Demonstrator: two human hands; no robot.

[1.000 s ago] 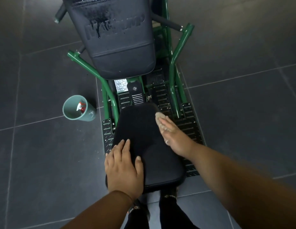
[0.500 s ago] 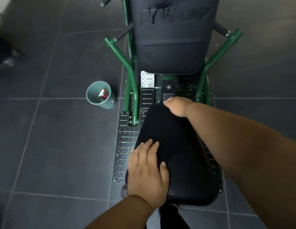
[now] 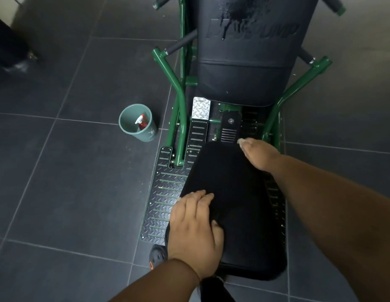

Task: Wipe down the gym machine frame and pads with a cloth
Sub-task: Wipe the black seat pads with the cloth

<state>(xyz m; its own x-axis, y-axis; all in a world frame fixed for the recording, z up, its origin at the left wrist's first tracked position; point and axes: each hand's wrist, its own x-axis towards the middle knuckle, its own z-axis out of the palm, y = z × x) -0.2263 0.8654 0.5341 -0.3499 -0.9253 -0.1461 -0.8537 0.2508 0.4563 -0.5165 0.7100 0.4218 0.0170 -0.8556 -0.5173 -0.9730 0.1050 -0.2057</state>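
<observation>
Since half a second ago the right hand (image 3: 260, 154) has stayed at the far right corner of the seat pad (image 3: 231, 205), and the left hand (image 3: 195, 229) has kept its place on the near left edge; a second ago the right hand lay nearer, along the pad's right side. Only a pale sliver of the cloth (image 3: 242, 141) shows at the right fingertips, so the hand appears curled over it, pressing it onto the pad's far edge (most of the cloth is hidden under the hand). The left hand lies flat with fingers straight and close together, bracing the pad and holding nothing.

Beyond the seat pad stands the upright back pad (image 3: 248, 62), with wet streaks running down its upper face. The green frame (image 3: 178, 92) flanks both pads, and a checker-plate footplate (image 3: 163, 197) lies beneath. A green bucket (image 3: 138, 123) with a red spray bottle (image 3: 141, 123) inside sits on the tiled floor (image 3: 59, 171), near the frame's left side.

Risks, as judged: the cloth sits at the very lip of the pad and could slide off onto the mechanism below. Streaks on the back pad may dry or drip onto the seat if left. Frame tubes look untouched and could be missed.
</observation>
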